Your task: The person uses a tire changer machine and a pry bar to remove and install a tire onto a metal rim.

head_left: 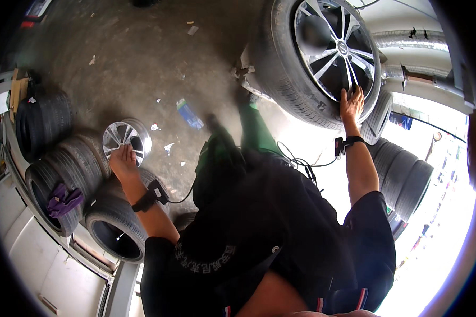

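My left hand (124, 161), at the left, has its fingers hooked on the spokes of a bare silver alloy rim (113, 134). The rim's spoked face is turned toward me, and I cannot tell whether it touches the floor. At the upper right stands a large wheel with its tyre mounted (290, 68), its dark rim carrying bright spokes. My right hand (351, 105) grips this wheel at the near edge of its rim, thumb and fingers around a spoke; the fingertips are partly hidden. A black strap with a small device circles each wrist.
Loose tyres (113, 224) lie at the lower left, with a purple cloth (64, 201) on one row. More tyres (402, 174) line the right side. A blue-and-white wrapper (189, 114) and paper scraps litter the concrete floor (137, 58). Black cables (301, 162) hang near my legs.
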`<action>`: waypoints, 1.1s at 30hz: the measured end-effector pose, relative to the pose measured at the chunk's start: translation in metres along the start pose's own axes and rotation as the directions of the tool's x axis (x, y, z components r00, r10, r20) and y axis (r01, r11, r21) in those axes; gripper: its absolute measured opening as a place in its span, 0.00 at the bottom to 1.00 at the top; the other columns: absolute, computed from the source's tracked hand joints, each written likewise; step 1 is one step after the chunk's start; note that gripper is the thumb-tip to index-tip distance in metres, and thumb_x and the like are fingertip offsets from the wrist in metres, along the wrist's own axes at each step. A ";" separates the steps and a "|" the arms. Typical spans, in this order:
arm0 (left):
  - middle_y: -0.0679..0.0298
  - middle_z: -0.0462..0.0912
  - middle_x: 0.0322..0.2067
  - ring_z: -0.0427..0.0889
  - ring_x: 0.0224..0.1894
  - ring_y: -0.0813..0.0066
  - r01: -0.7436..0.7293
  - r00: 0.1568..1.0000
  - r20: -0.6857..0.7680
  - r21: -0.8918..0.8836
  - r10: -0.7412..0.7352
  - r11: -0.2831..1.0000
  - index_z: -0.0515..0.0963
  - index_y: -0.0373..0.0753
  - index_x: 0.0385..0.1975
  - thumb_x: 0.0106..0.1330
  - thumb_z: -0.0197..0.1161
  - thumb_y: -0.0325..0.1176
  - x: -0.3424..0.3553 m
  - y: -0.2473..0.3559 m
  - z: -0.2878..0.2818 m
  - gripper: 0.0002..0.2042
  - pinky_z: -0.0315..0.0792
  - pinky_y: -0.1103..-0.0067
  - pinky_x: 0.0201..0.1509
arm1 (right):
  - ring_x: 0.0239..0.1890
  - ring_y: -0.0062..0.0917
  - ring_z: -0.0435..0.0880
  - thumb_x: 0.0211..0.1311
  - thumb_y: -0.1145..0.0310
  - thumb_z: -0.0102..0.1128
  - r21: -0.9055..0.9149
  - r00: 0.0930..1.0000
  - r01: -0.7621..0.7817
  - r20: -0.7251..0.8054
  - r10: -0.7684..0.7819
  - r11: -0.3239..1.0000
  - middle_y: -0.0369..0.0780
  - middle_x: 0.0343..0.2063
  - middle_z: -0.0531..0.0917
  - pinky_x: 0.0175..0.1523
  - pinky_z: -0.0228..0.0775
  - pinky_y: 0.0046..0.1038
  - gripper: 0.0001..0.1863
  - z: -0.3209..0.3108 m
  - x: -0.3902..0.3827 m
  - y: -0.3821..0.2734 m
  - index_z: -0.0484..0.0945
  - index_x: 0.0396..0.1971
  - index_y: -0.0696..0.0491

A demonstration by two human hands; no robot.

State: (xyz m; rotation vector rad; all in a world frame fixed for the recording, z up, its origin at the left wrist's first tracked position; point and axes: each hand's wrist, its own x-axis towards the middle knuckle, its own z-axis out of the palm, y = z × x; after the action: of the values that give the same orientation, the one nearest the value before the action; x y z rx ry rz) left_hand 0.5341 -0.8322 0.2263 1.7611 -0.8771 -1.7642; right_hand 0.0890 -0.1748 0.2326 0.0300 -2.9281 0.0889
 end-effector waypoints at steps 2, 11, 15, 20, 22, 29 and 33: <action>0.58 0.83 0.46 0.83 0.47 0.64 -0.012 1.000 0.014 -0.044 0.013 0.999 0.77 0.29 0.51 0.71 0.56 0.44 -0.003 -0.003 -0.012 0.22 0.77 0.73 0.47 | 0.76 0.43 0.61 0.66 0.40 0.56 0.003 1.000 -0.017 0.006 0.017 1.000 0.50 0.72 0.66 0.77 0.53 0.45 0.43 -0.002 -0.001 -0.002 0.63 0.71 0.55; 0.57 0.82 0.41 0.83 0.41 0.65 -0.218 0.953 0.211 -0.025 0.219 0.976 0.76 0.33 0.41 0.75 0.53 0.29 0.012 -0.020 -0.081 0.07 0.79 0.75 0.43 | 0.75 0.38 0.62 0.63 0.40 0.59 0.066 0.996 -0.081 -0.025 0.083 0.994 0.45 0.71 0.69 0.77 0.53 0.42 0.42 -0.007 -0.006 -0.007 0.66 0.70 0.51; 0.60 0.81 0.37 0.80 0.35 0.69 -0.077 0.990 0.104 -0.157 0.094 0.985 0.76 0.35 0.39 0.74 0.55 0.28 -0.002 -0.008 -0.054 0.05 0.78 0.79 0.39 | 0.69 0.42 0.72 0.62 0.48 0.64 0.188 0.987 -0.012 -0.155 0.042 0.982 0.48 0.65 0.76 0.73 0.61 0.42 0.28 -0.003 -0.006 0.004 0.80 0.54 0.54; 0.59 0.80 0.48 0.81 0.46 0.67 -0.070 0.974 0.213 -0.022 0.073 0.997 0.77 0.33 0.48 0.65 0.62 0.44 0.002 0.005 -0.029 0.20 0.76 0.75 0.49 | 0.64 0.43 0.77 0.60 0.56 0.64 0.290 0.958 -0.026 -0.267 0.107 0.957 0.49 0.58 0.82 0.70 0.65 0.42 0.20 -0.003 -0.006 0.004 0.83 0.45 0.56; 0.61 0.80 0.50 0.80 0.48 0.66 -0.065 0.980 0.189 0.030 0.058 0.997 0.76 0.33 0.51 0.69 0.59 0.46 -0.019 0.010 0.002 0.21 0.74 0.73 0.50 | 0.63 0.43 0.78 0.60 0.56 0.64 0.304 0.949 -0.037 -0.288 0.129 0.952 0.48 0.56 0.83 0.69 0.66 0.41 0.19 -0.005 -0.009 0.005 0.83 0.43 0.56; 0.62 0.81 0.53 0.80 0.53 0.65 -0.049 0.969 0.247 0.140 0.014 0.989 0.76 0.34 0.54 0.70 0.59 0.49 -0.011 0.021 0.038 0.24 0.72 0.69 0.59 | 0.47 0.43 0.81 0.59 0.60 0.63 0.457 0.902 -0.141 -0.305 0.304 0.878 0.45 0.38 0.85 0.56 0.71 0.41 0.13 -0.007 -0.011 -0.004 0.81 0.36 0.54; 0.63 0.81 0.49 0.79 0.52 0.68 -0.075 0.954 0.299 0.205 0.010 0.976 0.76 0.35 0.53 0.68 0.60 0.49 -0.029 0.019 0.062 0.24 0.70 0.70 0.60 | 0.44 0.43 0.80 0.59 0.60 0.63 0.451 0.845 -0.208 -0.363 0.391 0.868 0.45 0.34 0.83 0.53 0.72 0.41 0.12 -0.009 -0.017 -0.003 0.79 0.33 0.54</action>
State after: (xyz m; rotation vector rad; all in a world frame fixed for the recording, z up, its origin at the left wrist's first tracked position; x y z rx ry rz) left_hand 0.4719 -0.8177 0.2571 1.6107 -1.2618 -2.0023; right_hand 0.1072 -0.1771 0.2379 -0.3539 -2.3799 0.6518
